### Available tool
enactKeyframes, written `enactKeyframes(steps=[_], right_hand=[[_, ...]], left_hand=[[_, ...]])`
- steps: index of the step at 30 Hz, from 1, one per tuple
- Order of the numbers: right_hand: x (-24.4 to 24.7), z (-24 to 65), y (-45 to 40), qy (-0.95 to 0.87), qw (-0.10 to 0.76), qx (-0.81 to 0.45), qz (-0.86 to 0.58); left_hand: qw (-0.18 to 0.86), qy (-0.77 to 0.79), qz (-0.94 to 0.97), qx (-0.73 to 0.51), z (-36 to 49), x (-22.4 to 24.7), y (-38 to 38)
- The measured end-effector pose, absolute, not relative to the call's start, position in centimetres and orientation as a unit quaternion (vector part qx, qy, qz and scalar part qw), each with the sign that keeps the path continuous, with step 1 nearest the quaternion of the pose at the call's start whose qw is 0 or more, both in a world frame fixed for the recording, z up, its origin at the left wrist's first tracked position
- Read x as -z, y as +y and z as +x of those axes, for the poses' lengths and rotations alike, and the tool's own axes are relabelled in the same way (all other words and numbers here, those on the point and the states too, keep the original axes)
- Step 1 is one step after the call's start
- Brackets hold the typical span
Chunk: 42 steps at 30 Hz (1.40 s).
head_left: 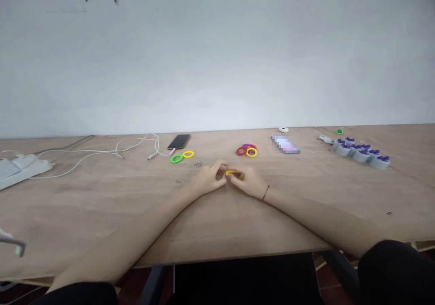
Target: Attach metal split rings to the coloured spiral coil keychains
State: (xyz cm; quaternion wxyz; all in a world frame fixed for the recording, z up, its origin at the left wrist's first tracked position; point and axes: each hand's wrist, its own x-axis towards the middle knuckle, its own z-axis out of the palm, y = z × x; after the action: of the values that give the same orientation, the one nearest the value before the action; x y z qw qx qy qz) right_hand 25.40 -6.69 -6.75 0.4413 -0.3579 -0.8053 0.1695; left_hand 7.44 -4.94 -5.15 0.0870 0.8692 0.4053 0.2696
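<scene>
My left hand (207, 179) and my right hand (246, 181) meet at the middle of the plywood table (217, 223), their fingertips pinching a yellow coiled plastic ring (231, 172) from both sides. Part of the coil is hidden by my fingers. A small metal split ring (198, 164) lies just beyond my left hand. Farther off lie a green coil (176, 158) and a yellow coil (188, 154). Beyond my right hand sits a heap of red, yellow and purple coils (248, 150). A thin dark band circles my right wrist.
A black smartphone (178, 142) lies at the table's far edge, with a white cable (136, 144) trailing left to a white flat object (16, 169). A pixelated package (285, 145) lies farther right. Several grey cups with purple tops (360, 153) stand at the right. A white wall rises behind.
</scene>
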Motion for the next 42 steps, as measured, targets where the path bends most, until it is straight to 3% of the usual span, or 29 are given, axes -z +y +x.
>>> enactKeyframes(steps=[15, 22, 27, 31, 36, 42], right_hand=[[6.5, 25.4, -6.5, -0.745, 0.476, -0.229, -0.408], [6.7, 25.4, -6.7, -0.777, 0.447, -0.2, -0.395], [7.0, 25.5, -6.5, -0.803, 0.41, -0.2, -0.384], [6.9, 25.5, -6.5, -0.791, 0.438, -0.187, -0.383], [6.6, 25.5, -6.6, -0.777, 0.455, -0.19, -0.392], [6.8, 25.5, -6.6, -0.764, 0.467, -0.19, -0.402]], left_hand=[[0.081, 0.381, 0.884, -0.259, 6.8, 4.7, -4.2], [0.049, 0.418, 0.862, -0.282, 7.1, 4.8, -4.1], [0.11, 0.454, 0.821, -0.329, 7.8, 4.8, -4.6], [0.124, 0.429, 0.839, -0.31, 7.9, 5.0, -4.4], [0.044, 0.34, 0.902, -0.26, 7.1, 4.6, -4.2], [-0.043, 0.361, 0.903, -0.229, 6.9, 4.3, -4.3]])
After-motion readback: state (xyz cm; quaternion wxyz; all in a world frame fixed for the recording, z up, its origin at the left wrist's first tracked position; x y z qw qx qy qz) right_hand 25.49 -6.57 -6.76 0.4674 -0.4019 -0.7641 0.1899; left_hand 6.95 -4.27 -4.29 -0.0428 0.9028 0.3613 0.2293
